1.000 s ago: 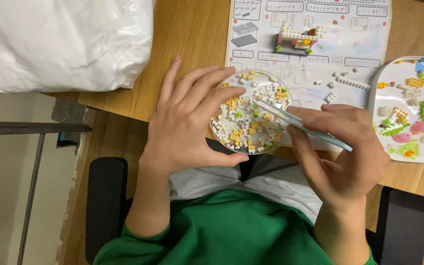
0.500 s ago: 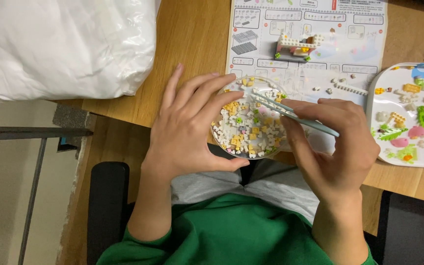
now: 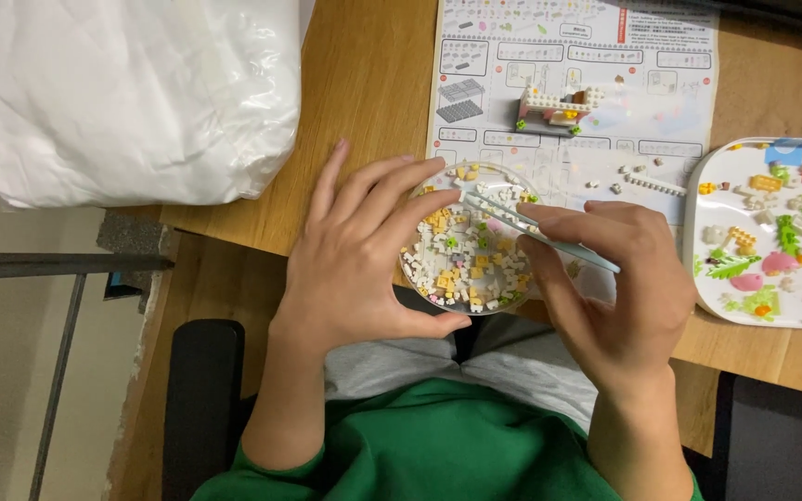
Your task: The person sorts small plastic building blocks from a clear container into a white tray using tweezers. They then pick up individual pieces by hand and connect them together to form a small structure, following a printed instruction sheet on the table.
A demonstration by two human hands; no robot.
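A small clear round dish (image 3: 503, 299) full of tiny white, yellow and green bricks sits at the near edge of the wooden table (image 3: 373, 83). My left hand (image 3: 355, 260) cups the dish's left side, fingers over its rim and thumb under its near edge. My right hand (image 3: 619, 288) holds pale blue tweezers (image 3: 536, 232), their tips down among the bricks near the dish's far side. A small partly built brick model (image 3: 563, 104) stands on the printed instruction sheet (image 3: 596, 56) beyond the dish.
A white tray (image 3: 698, 278) with coloured pieces lies at the right. A large white plastic bag (image 3: 132, 93) fills the table's left end. Loose white pieces (image 3: 647, 183) lie on the sheet. Dark chair armrests (image 3: 201, 399) flank my green top.
The view has shifted slightly. My right hand has drawn the tweezers a little toward the dish's far side; my left hand keeps its hold on the dish.
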